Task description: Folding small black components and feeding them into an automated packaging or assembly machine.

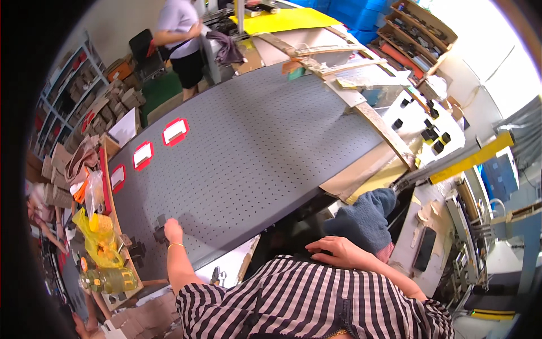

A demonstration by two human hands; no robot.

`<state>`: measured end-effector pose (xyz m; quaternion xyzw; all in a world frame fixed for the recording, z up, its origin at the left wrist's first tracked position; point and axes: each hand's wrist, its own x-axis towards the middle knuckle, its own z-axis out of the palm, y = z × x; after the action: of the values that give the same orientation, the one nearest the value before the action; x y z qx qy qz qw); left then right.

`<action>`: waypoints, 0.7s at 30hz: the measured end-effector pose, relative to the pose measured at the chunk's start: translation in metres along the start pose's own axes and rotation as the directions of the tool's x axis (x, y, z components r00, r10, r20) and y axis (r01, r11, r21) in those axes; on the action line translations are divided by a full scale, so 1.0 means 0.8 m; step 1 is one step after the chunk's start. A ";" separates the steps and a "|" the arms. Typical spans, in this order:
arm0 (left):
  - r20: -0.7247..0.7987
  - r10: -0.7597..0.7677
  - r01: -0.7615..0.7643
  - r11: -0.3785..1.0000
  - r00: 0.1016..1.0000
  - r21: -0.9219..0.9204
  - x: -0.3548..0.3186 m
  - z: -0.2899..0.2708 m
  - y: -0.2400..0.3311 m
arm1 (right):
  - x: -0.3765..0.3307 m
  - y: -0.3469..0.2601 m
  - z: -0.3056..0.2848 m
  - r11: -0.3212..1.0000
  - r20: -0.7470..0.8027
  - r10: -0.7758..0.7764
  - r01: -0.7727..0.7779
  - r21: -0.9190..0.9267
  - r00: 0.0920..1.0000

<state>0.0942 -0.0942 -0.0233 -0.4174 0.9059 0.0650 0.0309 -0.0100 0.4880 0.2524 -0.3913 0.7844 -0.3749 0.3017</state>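
My left hand (173,230) is at the near left part of a grey perforated table (243,135). Its fingers are closed on a small dark block (160,233) at the tabletop. My right hand (333,248) rests in front of my body, just off the table's near edge, fingers stretched and holding nothing. Along the table's far left side lie three flat pieces with white centres and red borders: one near the corner (117,178), a middle one (143,155) and a farther one (175,131).
A wooden ledge (116,209) at the left carries a yellow plastic bag (101,243) and a bottle (110,279). A wooden frame (375,121) stands over the right side. Near my right hand hang a blue-grey cloth (367,220) and a phone (424,248) lies. Another person (183,45) stands beyond.
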 end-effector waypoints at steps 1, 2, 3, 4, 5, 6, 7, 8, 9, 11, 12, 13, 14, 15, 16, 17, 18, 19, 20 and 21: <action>0.014 -0.002 0.002 1.000 1.000 -0.031 -0.001 0.003 0.040 | -0.015 -0.001 0.002 1.000 -0.026 0.020 -0.019 0.003 0.999; 0.017 0.041 -0.040 0.999 0.999 -0.029 -0.002 -0.003 0.064 | -0.026 0.004 0.002 0.999 -0.062 0.042 -0.042 0.009 0.997; 0.041 0.007 -0.008 1.000 0.999 0.021 -0.010 -0.002 0.084 | -0.043 0.014 0.004 0.999 -0.101 -0.007 0.003 -0.042 0.995; 0.039 -0.054 0.052 0.997 0.998 0.065 -0.014 -0.006 0.089 | -0.052 0.019 0.003 0.991 -0.124 -0.089 0.076 -0.109 0.988; 0.082 -0.088 0.083 0.995 0.993 0.063 -0.023 0.006 0.068 | -0.071 0.014 0.005 0.997 -0.124 -0.059 0.054 -0.049 0.991; 0.097 -0.132 0.127 0.990 0.986 0.058 -0.024 -0.002 0.039 | -0.089 0.007 0.003 0.999 -0.151 -0.046 0.048 0.010 0.988; 0.105 -0.205 0.199 0.978 0.973 0.061 -0.028 -0.013 0.048 | -0.108 0.010 0.006 0.997 -0.182 0.048 -0.036 0.069 0.982; 0.127 -0.271 0.264 0.962 0.954 0.071 -0.037 -0.018 0.062 | -0.127 0.018 0.009 0.982 -0.204 0.158 -0.132 0.139 0.966; 0.052 -0.293 0.286 0.953 0.955 0.101 -0.040 -0.015 0.019 | -0.131 0.028 0.016 0.991 -0.242 0.127 -0.115 0.065 0.962; -0.006 -0.278 0.276 0.951 0.961 0.138 -0.021 -0.004 0.000 | -0.134 0.039 0.027 0.985 -0.236 0.156 -0.133 0.113 0.959; 0.002 -0.262 0.259 0.956 0.965 0.138 -0.019 0.000 0.005 | -0.139 0.040 0.030 0.974 -0.215 0.202 -0.174 0.141 0.955; 0.009 -0.246 0.243 0.960 0.969 0.137 -0.016 0.006 0.015 | -0.135 0.041 0.032 0.976 -0.211 0.176 -0.143 0.162 0.961; 0.021 -0.244 0.238 0.961 0.970 0.140 -0.010 0.013 0.013 | -0.130 0.039 0.030 0.974 -0.208 0.188 -0.155 0.163 0.960; -0.049 0.002 0.003 0.995 0.999 0.098 0.001 0.018 0.012 | -0.123 0.041 0.030 0.992 -0.189 0.104 -0.089 0.087 0.976; -0.129 0.233 -0.225 0.971 0.964 0.075 0.002 0.022 0.005 | -0.115 0.042 0.030 1.000 -0.155 0.012 -0.011 0.013 0.988; 0.000 0.216 -0.206 0.930 0.976 -0.306 0.001 0.024 0.030 | -0.108 0.042 0.026 1.000 -0.136 -0.011 0.010 -0.013 0.991; 0.122 0.256 -0.122 0.762 0.959 -0.636 0.001 0.016 0.088 | -0.106 0.046 0.022 0.998 -0.170 -0.062 0.059 -0.020 0.984; 0.157 0.398 -0.103 0.559 0.904 -0.823 -0.024 0.002 0.176 | -0.108 0.047 0.011 0.996 -0.214 -0.084 0.073 -0.057 0.973; 0.080 0.579 -0.245 0.460 0.811 -0.853 -0.070 -0.037 0.276 | -0.117 0.046 -0.004 0.992 -0.270 -0.104 0.079 -0.100 0.957; 0.073 0.706 -0.342 0.428 0.705 -0.836 -0.105 -0.077 0.342 | -0.121 0.042 -0.017 0.992 -0.359 -0.100 0.066 -0.106 0.928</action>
<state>-0.0598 0.1361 0.0723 -0.0506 0.8403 0.5394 0.0180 0.0157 0.5879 0.2494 -0.3616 0.8259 -0.4167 0.1166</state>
